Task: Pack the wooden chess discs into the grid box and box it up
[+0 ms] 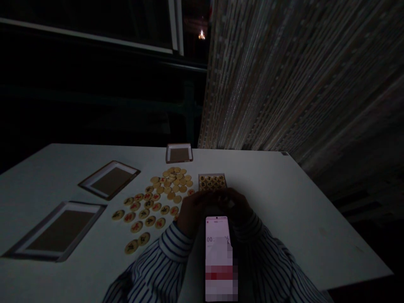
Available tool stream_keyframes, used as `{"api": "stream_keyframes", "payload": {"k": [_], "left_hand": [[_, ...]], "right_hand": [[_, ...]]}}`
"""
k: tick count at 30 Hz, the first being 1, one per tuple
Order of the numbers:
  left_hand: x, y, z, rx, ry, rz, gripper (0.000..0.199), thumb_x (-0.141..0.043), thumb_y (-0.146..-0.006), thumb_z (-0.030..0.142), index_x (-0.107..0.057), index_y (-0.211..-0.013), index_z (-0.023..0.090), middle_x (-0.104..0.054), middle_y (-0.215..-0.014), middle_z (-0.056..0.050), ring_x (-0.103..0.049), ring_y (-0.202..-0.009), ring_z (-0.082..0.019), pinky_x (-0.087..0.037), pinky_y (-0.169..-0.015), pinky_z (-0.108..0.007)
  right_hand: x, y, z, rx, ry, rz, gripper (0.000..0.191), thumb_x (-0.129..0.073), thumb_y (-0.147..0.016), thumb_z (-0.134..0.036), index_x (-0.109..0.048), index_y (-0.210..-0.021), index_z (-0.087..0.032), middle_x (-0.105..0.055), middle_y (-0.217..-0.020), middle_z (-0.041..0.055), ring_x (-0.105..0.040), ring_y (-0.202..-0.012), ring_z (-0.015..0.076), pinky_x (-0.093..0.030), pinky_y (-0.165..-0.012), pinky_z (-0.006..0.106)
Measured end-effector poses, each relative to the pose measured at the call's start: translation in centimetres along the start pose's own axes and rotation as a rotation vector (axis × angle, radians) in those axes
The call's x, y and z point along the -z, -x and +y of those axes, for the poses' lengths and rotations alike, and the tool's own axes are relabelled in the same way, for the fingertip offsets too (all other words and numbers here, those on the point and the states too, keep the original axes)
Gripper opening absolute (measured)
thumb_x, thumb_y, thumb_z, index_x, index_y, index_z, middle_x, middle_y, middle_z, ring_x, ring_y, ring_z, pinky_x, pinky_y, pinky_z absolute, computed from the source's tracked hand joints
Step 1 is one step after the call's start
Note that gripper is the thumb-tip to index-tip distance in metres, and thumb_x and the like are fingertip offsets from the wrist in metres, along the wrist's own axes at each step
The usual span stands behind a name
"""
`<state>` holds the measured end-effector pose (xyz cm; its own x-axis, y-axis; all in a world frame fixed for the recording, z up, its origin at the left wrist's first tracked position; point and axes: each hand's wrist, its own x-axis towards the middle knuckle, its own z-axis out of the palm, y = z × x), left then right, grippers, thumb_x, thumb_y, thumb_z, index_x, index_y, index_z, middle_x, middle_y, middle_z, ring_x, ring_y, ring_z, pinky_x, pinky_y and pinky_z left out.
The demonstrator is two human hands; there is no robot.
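Observation:
Both hands meet just beyond a lit phone [217, 252], whose screen is partly pixelated. My left hand [192, 210] and my right hand [235, 205] lie at the near side of a small box [212, 176] holding round pieces with dark characters. The fingers are curled together in shadow, and whatever lies between them cannot be made out. Left of my left hand, many round wooden pieces [150, 221] are spread on the white table, some with red and some with dark characters. Farther back, a cluster of pieces [172, 179] shows mostly blank faces.
Three shallow trays or lids stand on the table [284, 219]: one at the back [179, 154], one at left [110, 179], one at near left [57, 230]. A string curtain [252, 75] hangs behind the table's right part. The room is dim.

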<state>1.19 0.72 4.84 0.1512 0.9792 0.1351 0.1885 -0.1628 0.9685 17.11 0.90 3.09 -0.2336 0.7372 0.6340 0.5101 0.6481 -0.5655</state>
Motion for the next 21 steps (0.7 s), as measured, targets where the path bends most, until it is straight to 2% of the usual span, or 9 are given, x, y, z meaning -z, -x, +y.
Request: {"api": "stream_keyframes", "payload": {"k": [6, 11, 15, 21], "left_hand": [[-0.1, 0.0, -0.8, -0.053, -0.151, 0.013, 0.024, -0.05, -0.079, 0.031, -0.068, -0.09, 0.019, -0.071, -0.085, -0.003, -0.065, -0.076, -0.018, -0.054, -0.068, -0.03], [0.5, -0.2, -2.8, -0.208, -0.412, 0.184, 0.021, -0.048, -0.08, 0.027, -0.065, -0.09, 0.019, -0.068, -0.087, -0.005, -0.063, -0.08, -0.017, -0.052, -0.073, -0.032], [0.8, -0.5, -3.6, -0.343, -0.58, 0.19, 0.022, -0.044, -0.082, 0.022, -0.064, -0.09, 0.018, -0.066, -0.089, -0.006, -0.061, -0.084, -0.017, -0.051, -0.076, -0.032], [0.6, -0.6, -4.7, -0.358, -0.689, 0.185, 0.025, -0.04, -0.084, 0.021, -0.062, -0.096, 0.015, -0.063, -0.092, -0.008, -0.059, -0.09, -0.018, -0.05, -0.081, -0.033]], "right_hand": [[-0.1, 0.4, 0.9, 0.037, 0.135, -0.013, 0.016, -0.055, -0.075, -0.025, -0.064, -0.089, -0.021, -0.066, -0.078, 0.0064, -0.061, -0.071, 0.0171, -0.05, -0.064, 0.03], [0.5, 0.8, 2.9, -0.012, 0.178, -0.003, 0.018, -0.058, -0.072, -0.024, -0.063, -0.089, -0.02, -0.066, -0.081, 0.0069, -0.06, -0.074, 0.0175, -0.05, -0.066, 0.03], [1.5, 0.8, 4.1, 0.014, 0.151, -0.016, 0.016, -0.056, -0.073, -0.019, -0.062, -0.088, -0.019, -0.065, -0.08, 0.0069, -0.059, -0.072, 0.0161, -0.05, -0.064, 0.03], [2.4, 0.8, 5.0, 0.028, 0.216, -0.088, 0.017, -0.058, -0.072, -0.021, -0.063, -0.088, -0.017, -0.062, -0.082, 0.0088, -0.058, -0.071, 0.0164, -0.052, -0.064, 0.032]]}}
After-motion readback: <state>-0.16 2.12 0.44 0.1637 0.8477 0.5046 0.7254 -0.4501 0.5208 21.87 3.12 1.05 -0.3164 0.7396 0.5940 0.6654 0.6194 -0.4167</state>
